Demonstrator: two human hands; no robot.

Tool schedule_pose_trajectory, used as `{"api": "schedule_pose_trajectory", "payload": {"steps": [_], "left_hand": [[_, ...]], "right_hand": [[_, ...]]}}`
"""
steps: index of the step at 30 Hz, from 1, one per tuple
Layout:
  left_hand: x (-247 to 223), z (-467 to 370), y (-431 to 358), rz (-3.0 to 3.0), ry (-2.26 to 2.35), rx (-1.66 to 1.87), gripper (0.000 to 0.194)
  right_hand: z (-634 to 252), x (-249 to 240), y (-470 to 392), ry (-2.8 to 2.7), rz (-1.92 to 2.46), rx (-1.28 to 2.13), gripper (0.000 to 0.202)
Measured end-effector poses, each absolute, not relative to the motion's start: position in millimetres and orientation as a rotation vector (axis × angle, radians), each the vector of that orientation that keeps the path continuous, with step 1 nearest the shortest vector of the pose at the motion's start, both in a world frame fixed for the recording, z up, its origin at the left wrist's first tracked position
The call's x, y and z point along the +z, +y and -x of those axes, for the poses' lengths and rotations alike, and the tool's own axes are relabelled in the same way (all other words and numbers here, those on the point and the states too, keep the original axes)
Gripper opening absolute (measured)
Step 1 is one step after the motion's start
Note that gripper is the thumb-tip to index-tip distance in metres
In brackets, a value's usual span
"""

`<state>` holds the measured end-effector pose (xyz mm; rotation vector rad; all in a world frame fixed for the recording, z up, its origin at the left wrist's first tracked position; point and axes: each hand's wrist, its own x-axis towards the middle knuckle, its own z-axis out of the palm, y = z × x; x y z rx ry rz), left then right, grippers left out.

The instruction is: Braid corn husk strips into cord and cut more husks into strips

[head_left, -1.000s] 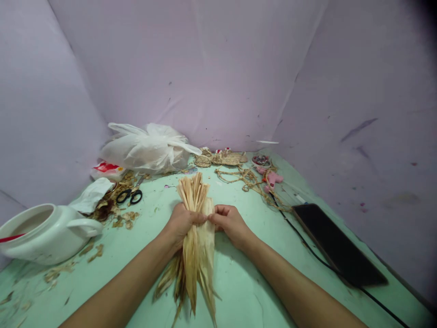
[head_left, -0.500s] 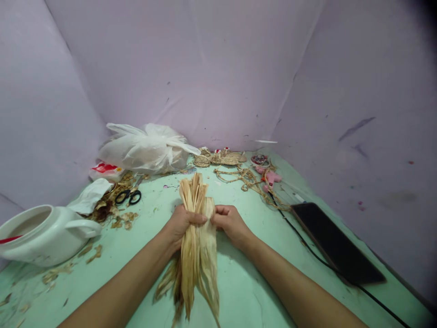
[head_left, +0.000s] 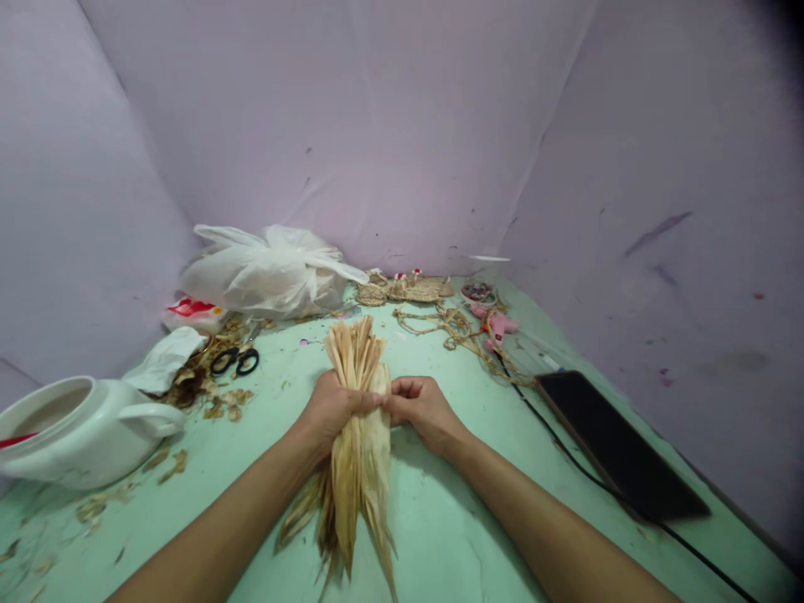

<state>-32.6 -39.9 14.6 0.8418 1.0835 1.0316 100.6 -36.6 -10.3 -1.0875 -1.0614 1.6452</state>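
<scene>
A bundle of dried corn husks (head_left: 352, 469) stands upright in front of me, its cut ends fanned at the top and its pointed ends hanging over the green table. My left hand (head_left: 336, 410) is closed around the bundle, thumb across its front. Pinched between thumb and fingers of my right hand (head_left: 418, 408) is the edge of a pale, wide husk (head_left: 377, 452) lying along the bundle's right side. Both thumbs nearly meet there. My left fingers are hidden behind the husks.
At left are a white ceramic pot (head_left: 94, 435), black-handled scissors (head_left: 235, 362) and husk scraps (head_left: 194, 377). A white plastic bag (head_left: 270, 272) lies behind. To the right are twine (head_left: 461, 327), a pink glue gun (head_left: 499, 327), its black cable and a dark tablet-like slab (head_left: 621, 448).
My right hand has moved slightly left, bringing the pale husk in against the bundle. The fanned top has spread a little under my left hand's grip.
</scene>
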Motion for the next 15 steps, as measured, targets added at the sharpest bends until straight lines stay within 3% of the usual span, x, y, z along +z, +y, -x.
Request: {"api": "schedule_pose_trajectory", "payload": {"steps": [6, 11, 15], "left_hand": [[13, 32, -41, -0.761, 1.011, 1.017, 0.03], [12, 34, -40, -0.777, 0.791, 0.931, 0.021], [10, 38, -36, -0.742, 0.776, 0.94, 0.028]], "right_hand": [[-100, -8, -38, -1.133, 1.1, 1.588, 0.006], [-108, -4, -38, -1.026, 0.931, 1.78, 0.005], [-118, -2, -32, -0.77, 0.803, 1.954, 0.009]]}}
